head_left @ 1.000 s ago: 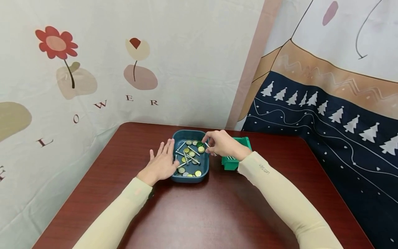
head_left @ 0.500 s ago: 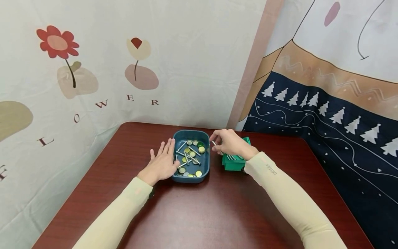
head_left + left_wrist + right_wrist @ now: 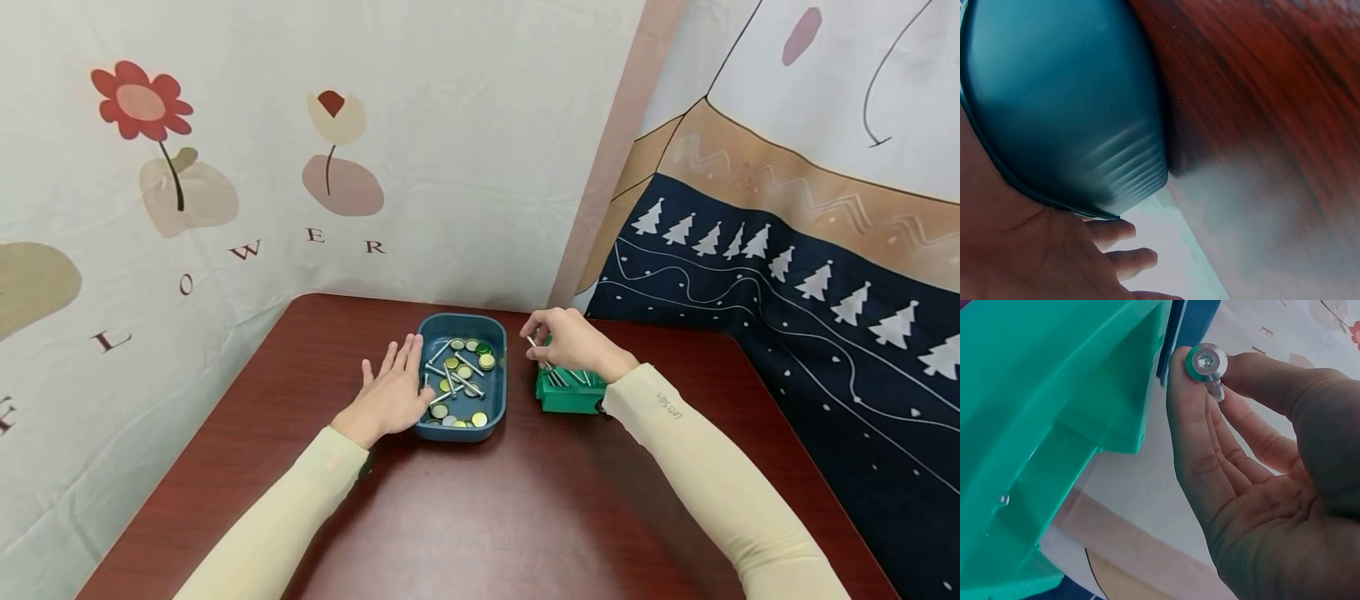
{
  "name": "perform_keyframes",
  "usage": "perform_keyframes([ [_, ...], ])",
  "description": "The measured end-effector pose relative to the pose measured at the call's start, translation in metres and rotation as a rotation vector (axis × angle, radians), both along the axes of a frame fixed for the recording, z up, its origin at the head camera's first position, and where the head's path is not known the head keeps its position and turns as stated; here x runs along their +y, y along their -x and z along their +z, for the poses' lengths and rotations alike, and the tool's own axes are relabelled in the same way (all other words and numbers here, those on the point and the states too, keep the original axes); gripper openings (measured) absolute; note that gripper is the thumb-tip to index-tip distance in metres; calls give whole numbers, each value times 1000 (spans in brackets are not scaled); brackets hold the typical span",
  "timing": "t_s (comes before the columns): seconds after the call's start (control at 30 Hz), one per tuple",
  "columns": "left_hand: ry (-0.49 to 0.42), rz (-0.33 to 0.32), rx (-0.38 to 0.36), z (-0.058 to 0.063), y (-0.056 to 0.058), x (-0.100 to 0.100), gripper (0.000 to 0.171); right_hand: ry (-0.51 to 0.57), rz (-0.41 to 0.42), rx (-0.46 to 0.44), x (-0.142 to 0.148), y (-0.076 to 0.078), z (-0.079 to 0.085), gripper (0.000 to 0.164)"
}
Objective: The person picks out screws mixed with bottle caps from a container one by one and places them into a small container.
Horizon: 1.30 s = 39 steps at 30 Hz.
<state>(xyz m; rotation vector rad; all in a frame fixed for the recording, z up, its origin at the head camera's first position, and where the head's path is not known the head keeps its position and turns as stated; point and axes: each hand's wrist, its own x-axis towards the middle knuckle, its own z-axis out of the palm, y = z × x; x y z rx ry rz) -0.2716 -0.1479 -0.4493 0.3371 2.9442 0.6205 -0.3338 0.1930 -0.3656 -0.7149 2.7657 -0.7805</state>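
Observation:
My left hand (image 3: 384, 393) lies with fingers straight against the left rim of a blue tray (image 3: 457, 434). In the left wrist view its palm presses along the tray wall (image 3: 1060, 94). Inside the tray are several silver bolts (image 3: 468, 364) and round yellow, silver and green discs (image 3: 479, 419). Between thumb and fingertips, my right hand (image 3: 572, 342) pinches one bolt (image 3: 1207, 361), whose hex-socket head shows in the right wrist view. That hand is over the left part of a green bin (image 3: 570, 403), where several similar bolts lie; the hand hides the bin's back.
Both containers stand near the back of a reddish-brown table (image 3: 480, 517), with a narrow gap between them. A printed cloth (image 3: 465, 150) hangs behind the table, and a dark blue section (image 3: 712, 275) with white trees hangs at the right.
My right hand has moved right, from over the blue tray's right rim to the green bin, carrying the bolt. My left hand has stayed at the tray.

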Motion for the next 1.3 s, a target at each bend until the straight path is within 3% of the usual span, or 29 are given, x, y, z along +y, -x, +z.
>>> perform_keyframes([
  [0.6,-10,-6,-7,1,0,-1,95,-19,-42,-10,27,8,0,31],
  [0.97,-7,-7,-15,0,3,-1,94,-78,-70,1,42,16,-10,29],
  [1.3,-15,-9,-23,0,1,-1,96,-143,-71,-63,46,22,-14,29],
])
